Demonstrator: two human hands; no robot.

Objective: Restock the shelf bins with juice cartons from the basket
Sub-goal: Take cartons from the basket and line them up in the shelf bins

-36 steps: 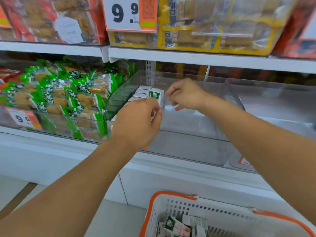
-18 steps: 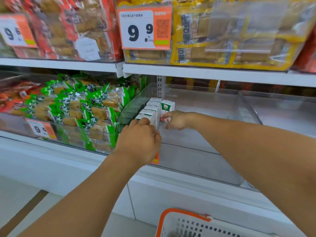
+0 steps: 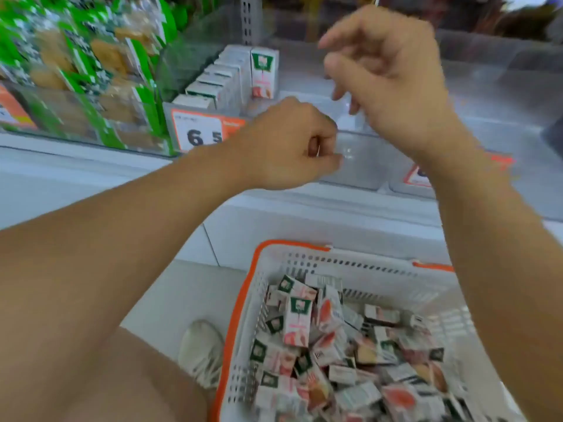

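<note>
Since 0.5 s ago both hands have left the clear bin (image 3: 350, 166) and the view has tipped down. Left hand (image 3: 289, 147), frame centre: fingers curled into a loose fist, holding nothing visible. Right hand (image 3: 387, 71), upper right: fingers slack and spread, empty. Placed cartons (image 3: 231, 77) stand in a row along the bin's left wall, upper centre; 1 faces forward at the row's far end. Basket (image 3: 243, 300), lower right, holds a loose heap of juice cartons (image 3: 300, 321). Judgement: last placement finished; next is a reach down for more. Bin is mostly unfilled.
</note>
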